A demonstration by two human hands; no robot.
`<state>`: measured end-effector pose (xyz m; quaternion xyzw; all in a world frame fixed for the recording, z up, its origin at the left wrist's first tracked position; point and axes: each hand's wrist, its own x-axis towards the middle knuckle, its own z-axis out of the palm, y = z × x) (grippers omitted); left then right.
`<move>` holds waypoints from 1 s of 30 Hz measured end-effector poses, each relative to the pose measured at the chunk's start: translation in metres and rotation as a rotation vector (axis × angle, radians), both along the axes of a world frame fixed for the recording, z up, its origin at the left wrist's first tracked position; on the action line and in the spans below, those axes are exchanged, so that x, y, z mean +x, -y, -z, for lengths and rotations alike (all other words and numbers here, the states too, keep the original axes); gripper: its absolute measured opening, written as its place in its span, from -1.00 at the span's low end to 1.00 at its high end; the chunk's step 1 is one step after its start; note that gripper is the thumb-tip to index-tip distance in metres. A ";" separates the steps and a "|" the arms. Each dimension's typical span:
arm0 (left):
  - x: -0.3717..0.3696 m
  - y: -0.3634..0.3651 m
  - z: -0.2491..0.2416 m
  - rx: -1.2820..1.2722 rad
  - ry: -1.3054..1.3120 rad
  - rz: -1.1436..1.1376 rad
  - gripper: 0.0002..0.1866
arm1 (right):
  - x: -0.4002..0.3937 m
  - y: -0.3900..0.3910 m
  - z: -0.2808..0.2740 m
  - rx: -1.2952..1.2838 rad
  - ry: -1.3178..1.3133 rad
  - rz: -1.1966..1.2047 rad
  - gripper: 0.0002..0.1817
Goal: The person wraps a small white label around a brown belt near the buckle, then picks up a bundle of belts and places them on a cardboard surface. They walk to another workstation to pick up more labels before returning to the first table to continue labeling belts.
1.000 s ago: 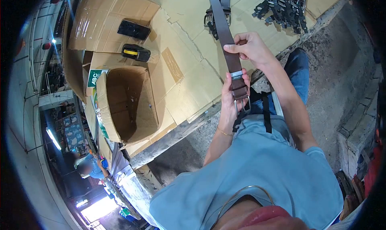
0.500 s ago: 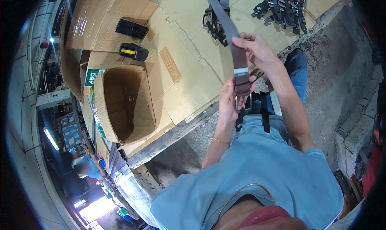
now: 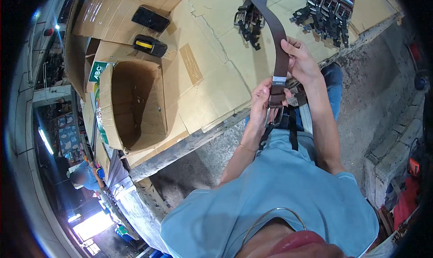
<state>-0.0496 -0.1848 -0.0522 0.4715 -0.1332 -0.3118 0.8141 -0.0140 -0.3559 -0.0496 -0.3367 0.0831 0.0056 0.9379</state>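
Note:
A dark brown leather belt (image 3: pixel 280 62) runs from the table's far edge down toward my body, its buckle end nearest me. My left hand (image 3: pixel 260 100) is closed round the belt just above its silver buckle (image 3: pixel 274 117). Higher up the strap, my right hand (image 3: pixel 301 62) pinches its edge between thumb and fingers. A pale metallic band (image 3: pixel 279 80) crosses the strap between both hands. Beyond them, a small bundle of belts (image 3: pixel 249 21) with buckles and black hanger pieces lies on the table, and a larger belt bundle (image 3: pixel 325 7) lies to its right.
Cardboard (image 3: pixel 203 107) covers the table. An open cardboard box (image 3: pixel 108 109) stands at its left, with a black-and-yellow tape measure (image 3: pixel 149 46) and a black phone (image 3: pixel 150 19) beyond it. Another person (image 3: pixel 86 176) is far off at left.
The view has shifted slightly. My right hand has slid a little down and outward along the strap, while my left hand keeps its hold near the buckle.

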 end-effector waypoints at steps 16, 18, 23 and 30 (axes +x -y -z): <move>0.009 0.008 -0.003 -0.214 -0.270 0.004 -0.51 | -0.008 0.007 -0.004 -0.146 0.072 0.090 -0.86; 0.014 0.012 -0.008 -0.118 -0.294 -0.021 -0.53 | -0.010 0.009 -0.007 -0.211 0.090 0.066 -0.86; 0.015 0.012 0.001 -0.148 -0.379 -0.030 -0.69 | -0.006 0.009 -0.017 -0.289 0.063 0.081 -0.85; 0.009 0.019 0.005 -0.204 -0.358 -0.129 -0.81 | -0.003 0.004 -0.022 -0.295 0.079 0.167 -0.78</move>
